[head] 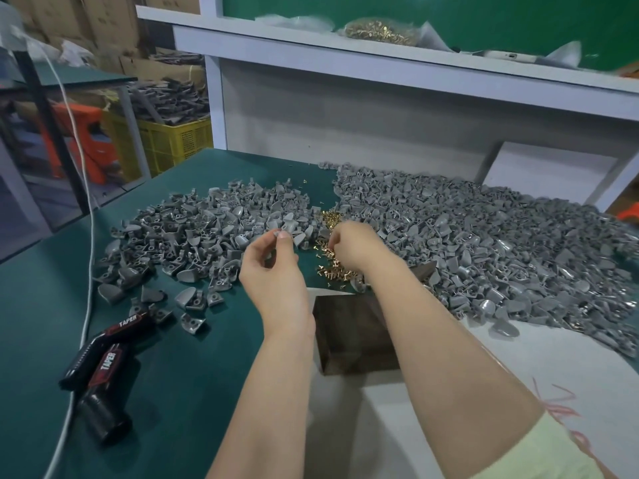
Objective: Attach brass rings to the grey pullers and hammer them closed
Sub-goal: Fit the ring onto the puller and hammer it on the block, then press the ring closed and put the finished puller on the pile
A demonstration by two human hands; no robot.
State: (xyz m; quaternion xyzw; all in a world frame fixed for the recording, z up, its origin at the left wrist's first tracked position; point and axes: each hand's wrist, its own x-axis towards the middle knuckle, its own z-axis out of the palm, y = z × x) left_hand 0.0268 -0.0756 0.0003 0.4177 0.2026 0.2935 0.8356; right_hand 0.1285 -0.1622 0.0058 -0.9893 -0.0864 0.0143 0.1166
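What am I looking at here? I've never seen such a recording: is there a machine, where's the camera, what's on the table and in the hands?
No machine here: a person works with bare hands, and the one camera sits on their head, looking forward and down. The left hand pinches a small grey puller between thumb and forefinger. The right hand has its fingertips in a small heap of brass rings; whether it grips one is hidden. On the green table lie a smaller pile of grey pullers at the left and a bigger pile at the right. A dark block sits between the forearms, and a black-and-red tool marked TAPER lies far left beside a white cable.
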